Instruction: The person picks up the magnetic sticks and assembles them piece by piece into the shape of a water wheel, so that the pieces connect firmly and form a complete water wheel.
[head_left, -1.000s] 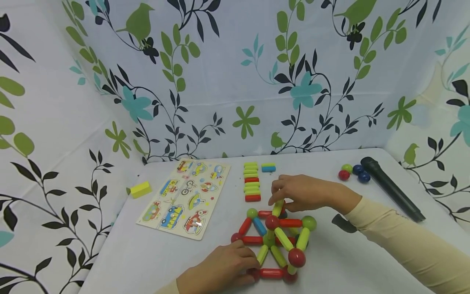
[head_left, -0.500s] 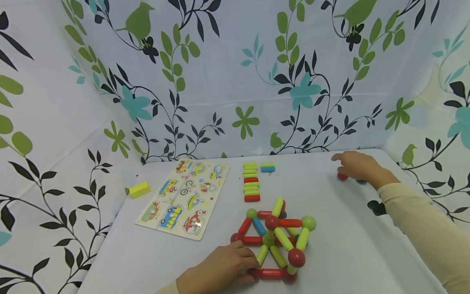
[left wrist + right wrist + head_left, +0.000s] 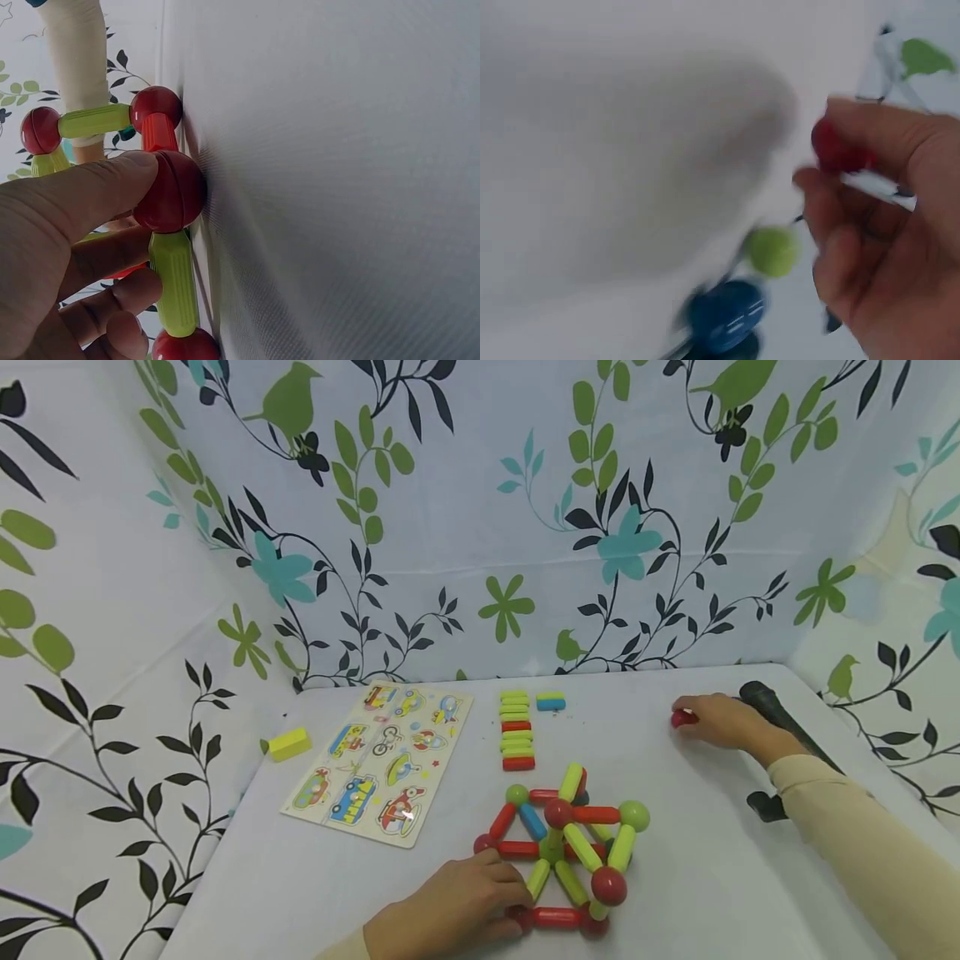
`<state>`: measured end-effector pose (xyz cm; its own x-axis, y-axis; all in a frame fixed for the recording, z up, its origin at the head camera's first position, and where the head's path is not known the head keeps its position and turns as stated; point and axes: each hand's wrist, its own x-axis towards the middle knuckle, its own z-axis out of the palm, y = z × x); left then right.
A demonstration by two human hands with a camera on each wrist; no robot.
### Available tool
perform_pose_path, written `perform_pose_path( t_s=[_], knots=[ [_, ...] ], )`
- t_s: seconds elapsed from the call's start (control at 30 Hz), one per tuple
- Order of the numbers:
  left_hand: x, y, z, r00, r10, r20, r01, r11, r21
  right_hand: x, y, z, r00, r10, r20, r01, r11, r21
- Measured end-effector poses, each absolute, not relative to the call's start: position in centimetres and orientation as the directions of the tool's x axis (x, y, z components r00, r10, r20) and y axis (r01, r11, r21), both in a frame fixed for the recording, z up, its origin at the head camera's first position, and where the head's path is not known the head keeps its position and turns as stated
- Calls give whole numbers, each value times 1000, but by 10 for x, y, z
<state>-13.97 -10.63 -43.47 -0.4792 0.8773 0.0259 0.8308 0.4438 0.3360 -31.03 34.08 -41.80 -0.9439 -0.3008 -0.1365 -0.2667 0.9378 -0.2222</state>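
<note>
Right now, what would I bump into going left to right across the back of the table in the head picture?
Yellow block, picture board, column of coloured sticks, blue-and-yellow pair, red ball held by the right hand, black tube.

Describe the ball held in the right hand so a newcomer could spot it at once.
At the far right of the white table, beside the black tube, is the right hand. It pinches a small red ball. Close by, the green ball and blue balls differ in colour; the other red balls are fixed in the rod structure, while this one is loose.
</note>
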Motion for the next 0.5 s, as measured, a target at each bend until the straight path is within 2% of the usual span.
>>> perform_pose_path(
  t_s=[0.13,0.2,0.37,0.5],
  knots=[
    [-140,-107,-433,-474,880,26,836,441,327,-297,291,-391,-885,-450,-121,-338,798,-499],
    [-140,-108,-433,-474,880,23,836,441,326,-290,268,-377,-838,-533,-117,-376,719,-585],
    [-140,-107,-434,-473,881,18,835,442,329,-277,228,-360,-735,-669,-111,-461,614,-641],
    [-140,-106,-434,-472,881,17,834,441,331,-273,217,-362,-694,-708,-129,-491,597,-635]
  ],
)
